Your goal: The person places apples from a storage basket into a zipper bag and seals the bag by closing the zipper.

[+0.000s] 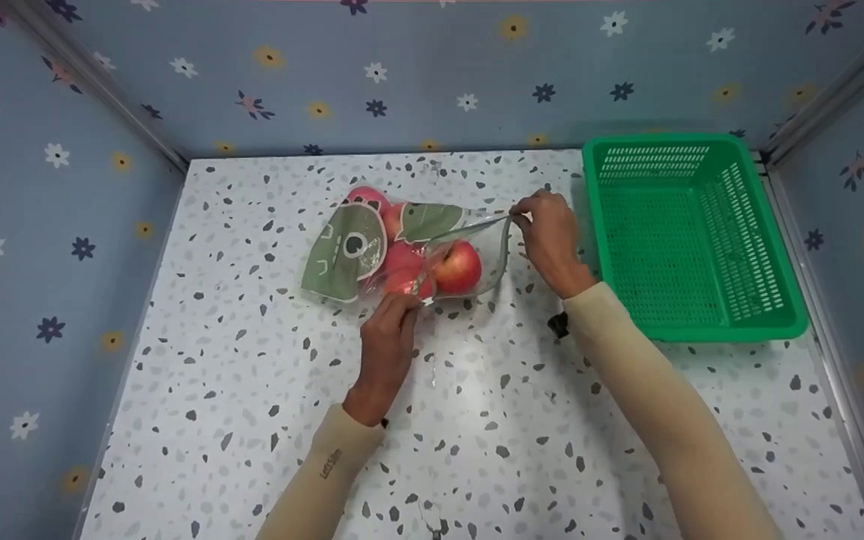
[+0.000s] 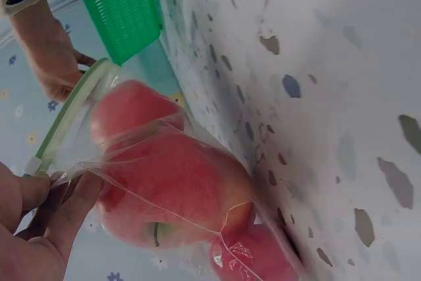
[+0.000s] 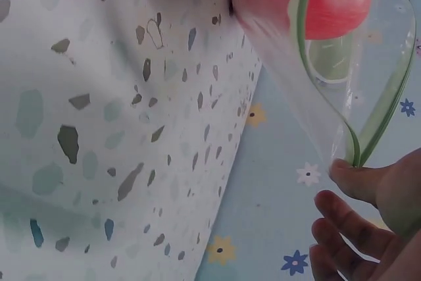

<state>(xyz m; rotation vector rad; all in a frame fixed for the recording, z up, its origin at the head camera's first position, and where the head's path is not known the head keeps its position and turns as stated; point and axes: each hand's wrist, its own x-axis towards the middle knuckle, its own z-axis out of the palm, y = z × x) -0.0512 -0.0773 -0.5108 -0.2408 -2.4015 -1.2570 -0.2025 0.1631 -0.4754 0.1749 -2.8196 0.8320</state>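
Note:
A clear zip bag (image 1: 348,259) with a green printed animal face lies on the speckled table, several red apples inside. One apple (image 1: 457,267) sits close to the bag's mouth, which gapes toward the right. My left hand (image 1: 388,337) pinches the near edge of the mouth, beside the small white slider (image 2: 33,166). With thumb and finger, my right hand (image 1: 552,232) pinches the far corner of the mouth. In the right wrist view the green zip strips (image 3: 358,146) part from the right thumb's grip, and the other fingers of that hand stand apart from the bag.
A green plastic basket (image 1: 768,330) with slotted walls stands at the right of the speckled table (image 1: 252,360), close to my right forearm. Flower-patterned walls (image 1: 432,82) enclose the table at the back and both sides.

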